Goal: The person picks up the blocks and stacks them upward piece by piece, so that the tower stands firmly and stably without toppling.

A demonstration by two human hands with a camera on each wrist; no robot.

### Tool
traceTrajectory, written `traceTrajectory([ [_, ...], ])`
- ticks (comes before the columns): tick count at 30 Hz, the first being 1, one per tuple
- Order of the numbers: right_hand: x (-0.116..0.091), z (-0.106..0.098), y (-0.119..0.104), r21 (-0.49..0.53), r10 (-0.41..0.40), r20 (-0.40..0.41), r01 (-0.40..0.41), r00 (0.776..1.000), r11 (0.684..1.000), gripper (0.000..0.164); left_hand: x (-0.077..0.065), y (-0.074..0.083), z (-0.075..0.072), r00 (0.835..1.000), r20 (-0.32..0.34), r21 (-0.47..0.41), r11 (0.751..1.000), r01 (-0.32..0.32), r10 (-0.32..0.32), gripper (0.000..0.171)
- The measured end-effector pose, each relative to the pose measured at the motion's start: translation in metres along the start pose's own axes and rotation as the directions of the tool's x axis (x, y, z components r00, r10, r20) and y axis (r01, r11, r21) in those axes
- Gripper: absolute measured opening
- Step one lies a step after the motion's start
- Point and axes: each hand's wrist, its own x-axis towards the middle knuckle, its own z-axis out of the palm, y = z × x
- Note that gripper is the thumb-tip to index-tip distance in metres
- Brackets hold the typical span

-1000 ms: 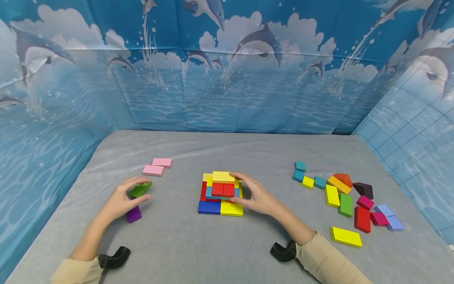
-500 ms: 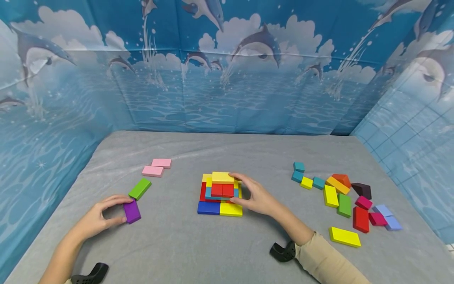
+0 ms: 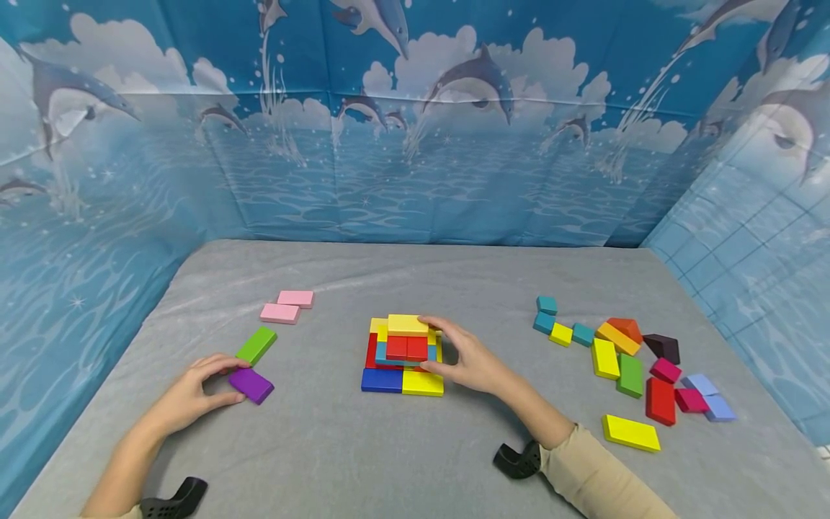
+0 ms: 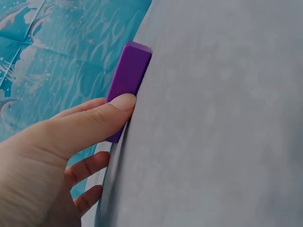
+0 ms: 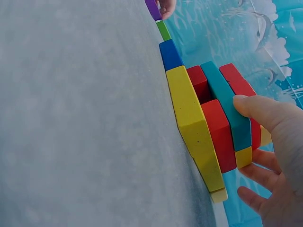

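My left hand pinches a purple block between thumb and fingers. In the left wrist view the thumb lies across the purple block. Just behind it lies a green block. At the centre stands a stepped stack of blocks, with blue and yellow at the bottom, then red, teal, red and a yellow one on top. My right hand holds the stack's right side. In the right wrist view its thumb presses the teal block, with fingers round the far side.
Two pink blocks lie at the back left of the grey table. At right are scattered blocks, among them a long yellow block, a red block and a dark triangular block. A dolphin-print curtain surrounds the table.
My left hand has let go of the green block, which now lies flat, moved nearer to the purple block, and turned that block to the right. My right hand stays at the stack.
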Motion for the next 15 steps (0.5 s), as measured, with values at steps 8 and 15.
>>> traceTrajectory([
  [8, 0.000, 0.000, -0.001, -0.004, 0.005, 0.001, -0.005, 1.000, 1.000, 0.068, 0.010, 0.012, 0.013, 0.998, -0.051, -0.045, 0.999, 0.020, -0.023, 0.035],
  [15, 0.000, 0.000, -0.002, -0.004, 0.008, 0.000, -0.008, 1.000, 1.000, 0.068, 0.044, 0.045, 0.037, 0.989, -0.147, -0.125, 0.991, -0.044, 0.025, 0.036],
])
